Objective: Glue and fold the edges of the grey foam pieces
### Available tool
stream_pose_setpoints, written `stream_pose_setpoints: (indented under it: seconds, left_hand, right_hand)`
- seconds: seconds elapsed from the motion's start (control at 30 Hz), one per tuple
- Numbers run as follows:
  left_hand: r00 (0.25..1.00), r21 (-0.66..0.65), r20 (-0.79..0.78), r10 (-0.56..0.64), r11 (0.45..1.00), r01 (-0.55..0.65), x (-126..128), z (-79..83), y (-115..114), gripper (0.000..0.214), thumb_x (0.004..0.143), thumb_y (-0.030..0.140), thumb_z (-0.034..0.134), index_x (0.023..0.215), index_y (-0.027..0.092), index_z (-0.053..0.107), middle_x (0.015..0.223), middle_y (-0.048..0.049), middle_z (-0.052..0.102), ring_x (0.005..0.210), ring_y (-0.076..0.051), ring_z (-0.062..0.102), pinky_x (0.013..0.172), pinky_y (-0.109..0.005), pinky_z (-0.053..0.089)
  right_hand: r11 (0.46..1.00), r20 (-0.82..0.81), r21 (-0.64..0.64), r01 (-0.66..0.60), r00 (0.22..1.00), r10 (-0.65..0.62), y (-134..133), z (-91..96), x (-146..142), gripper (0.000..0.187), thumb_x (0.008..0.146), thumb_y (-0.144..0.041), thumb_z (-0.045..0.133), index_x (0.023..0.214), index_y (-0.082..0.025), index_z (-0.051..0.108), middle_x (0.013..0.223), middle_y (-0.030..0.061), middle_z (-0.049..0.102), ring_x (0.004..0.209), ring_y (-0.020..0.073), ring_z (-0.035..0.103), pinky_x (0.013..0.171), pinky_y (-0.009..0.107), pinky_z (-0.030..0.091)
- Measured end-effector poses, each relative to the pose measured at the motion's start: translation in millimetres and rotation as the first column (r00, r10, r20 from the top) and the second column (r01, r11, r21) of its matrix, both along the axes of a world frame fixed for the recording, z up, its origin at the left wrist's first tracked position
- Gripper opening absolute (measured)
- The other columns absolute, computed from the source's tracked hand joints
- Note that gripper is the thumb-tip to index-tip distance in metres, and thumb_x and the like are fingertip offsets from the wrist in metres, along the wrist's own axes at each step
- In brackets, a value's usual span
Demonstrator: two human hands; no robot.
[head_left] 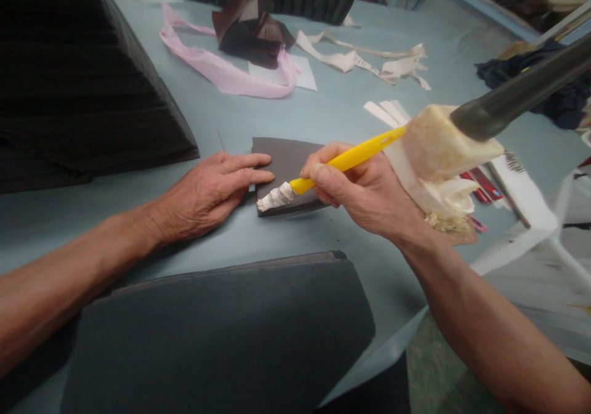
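My right hand (355, 186) pinches a yellow-handled brush (355, 157) whose head is wrapped or caked in crusty white. The brush tip rests at the near left corner of a dark grey flat piece (286, 155), which looks like a small stack. Part of that piece is hidden beneath my right hand. On its left edge lie the outstretched fingertips of my left hand (217, 186), pressing it against the table. Closer to me, a larger stack of black sheets (226, 334) lies along the table's front edge.
A tall black stack (83, 87) stands at the left. Behind are a pink strip (203, 63), crumpled dark brown material (252, 26) and white strips (341, 60). At right, a glue-stained pale container (434, 140) has a dark tube (521, 90) above it.
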State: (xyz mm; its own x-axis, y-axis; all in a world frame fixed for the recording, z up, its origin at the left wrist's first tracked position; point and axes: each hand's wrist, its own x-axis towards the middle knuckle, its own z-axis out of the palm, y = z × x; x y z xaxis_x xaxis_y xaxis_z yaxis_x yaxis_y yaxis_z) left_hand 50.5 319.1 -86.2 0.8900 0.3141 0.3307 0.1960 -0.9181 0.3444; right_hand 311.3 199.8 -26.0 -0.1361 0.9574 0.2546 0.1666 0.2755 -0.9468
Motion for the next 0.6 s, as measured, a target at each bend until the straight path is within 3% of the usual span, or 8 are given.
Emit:
stream_pose_setpoints:
  seconds: [0.3, 0.47, 0.6]
  left_hand:
    - [1.000, 0.028, 0.017, 0.012, 1.000, -0.012, 2, -4.6, 0, 0.045, 0.113, 0.029, 0.037, 0.151, 0.034, 0.060, 0.170, -0.0056, 0.056, 0.131, -0.028, 0.068, 0.111, -0.053, 0.053]
    - [1.000, 0.025, 0.009, 0.029, 0.999, -0.029, 2, -3.1, -1, 0.045, 0.114, 0.031, 0.035, 0.150, 0.036, 0.061, 0.169, -0.0054, 0.058, 0.128, -0.029, 0.068, 0.112, -0.055, 0.053]
    - [0.999, 0.009, -0.006, 0.045, 0.999, -0.045, 3, -1.1, -2, 0.046, 0.114, 0.033, 0.033, 0.147, 0.029, 0.064, 0.167, -0.0087, 0.060, 0.126, -0.030, 0.069, 0.112, -0.057, 0.055]
  right_hand:
    - [0.994, 0.048, -0.085, 0.073, 0.996, -0.069, -4, 0.4, 1, 0.048, 0.092, -0.064, 0.082, 0.080, -0.020, 0.065, 0.063, -0.0055, 0.052, 0.058, 0.0078, 0.041, 0.053, 0.026, 0.033]
    - [0.987, 0.094, -0.089, 0.133, 0.988, -0.124, -8, 0.5, 2, 0.029, 0.097, -0.044, 0.075, 0.083, -0.020, 0.068, 0.064, -0.0046, 0.054, 0.058, 0.0091, 0.043, 0.054, 0.026, 0.033]
    - [0.992, 0.137, -0.088, 0.091, 0.988, -0.079, -11, 6.3, 5, 0.016, 0.091, -0.032, 0.075, 0.084, -0.020, 0.068, 0.068, -0.0037, 0.058, 0.060, 0.0095, 0.044, 0.055, 0.027, 0.033]
